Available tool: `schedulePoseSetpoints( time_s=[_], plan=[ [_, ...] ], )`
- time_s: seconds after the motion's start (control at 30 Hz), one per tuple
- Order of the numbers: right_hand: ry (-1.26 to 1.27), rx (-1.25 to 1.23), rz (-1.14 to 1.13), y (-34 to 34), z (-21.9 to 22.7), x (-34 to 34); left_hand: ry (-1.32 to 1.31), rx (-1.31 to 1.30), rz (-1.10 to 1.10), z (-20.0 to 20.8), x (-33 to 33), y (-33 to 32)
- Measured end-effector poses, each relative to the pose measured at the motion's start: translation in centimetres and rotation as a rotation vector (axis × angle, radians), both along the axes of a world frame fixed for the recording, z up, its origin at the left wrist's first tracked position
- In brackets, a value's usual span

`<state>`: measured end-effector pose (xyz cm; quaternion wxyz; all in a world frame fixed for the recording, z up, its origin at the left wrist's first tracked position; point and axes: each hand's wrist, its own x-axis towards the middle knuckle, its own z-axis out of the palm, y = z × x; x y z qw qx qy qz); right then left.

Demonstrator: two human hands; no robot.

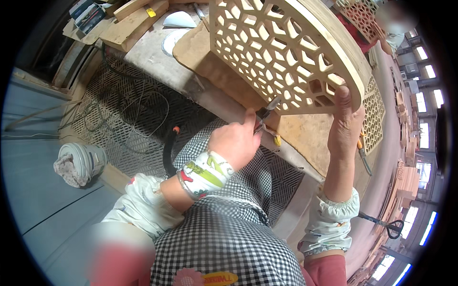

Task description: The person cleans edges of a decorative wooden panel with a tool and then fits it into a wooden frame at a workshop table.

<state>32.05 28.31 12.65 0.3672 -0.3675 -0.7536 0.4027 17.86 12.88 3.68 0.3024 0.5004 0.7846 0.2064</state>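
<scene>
My left hand [234,144] is closed around a small hand tool [264,114] with a dark handle and a narrow grey metal tip; its exact kind is unclear. The tip is close to the lower edge of a pale wooden lattice panel [310,110], cut through with many angular holes. The panel stands tilted up on the bench. My right hand [345,127] grips the panel's near right corner, thumb on the holed face and the other fingers mostly hidden behind. A brown board [298,138] lies beneath the panel.
Another lattice panel [374,112] and an orange-handled tool [361,148] lie to the right. Wood blocks [138,28] are at the far left of the bench. A white bucket [95,159] with a cloth stands left, near floor cables [138,112]. Another person [393,35] is beyond the panel.
</scene>
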Motion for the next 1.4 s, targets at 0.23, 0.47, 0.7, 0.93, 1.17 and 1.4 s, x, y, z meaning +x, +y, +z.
schedulePoseSetpoints(
  time_s=[0.23, 0.47, 0.7, 0.93, 1.17, 1.4],
  plan=[
    [-0.002, -0.014, 0.008, -0.4, 0.0, 0.4, -0.004, 0.026, 0.022, -0.7, 0.1, -0.3],
    [0.080, -0.004, -0.029, -0.4, -0.4, 0.3, -0.097, -0.013, 0.020, -0.6, -0.6, 0.1],
    [0.051, -0.020, -0.047, -0.4, -0.5, 0.6, -0.293, 0.086, 0.072, -0.6, -2.9, -3.8],
    [0.059, 0.012, -0.026, -0.6, -0.3, 1.0, -0.318, 0.076, 0.151, -0.7, -3.4, -1.4],
    [0.072, -0.025, 0.004, 0.3, -0.6, 1.4, -0.389, 0.161, 0.151, -3.4, -3.2, -0.2],
    [0.031, 0.002, 0.004, 0.3, -0.6, 1.5, -0.563, 0.135, 0.093, -3.4, -4.3, -1.6]
  ],
)
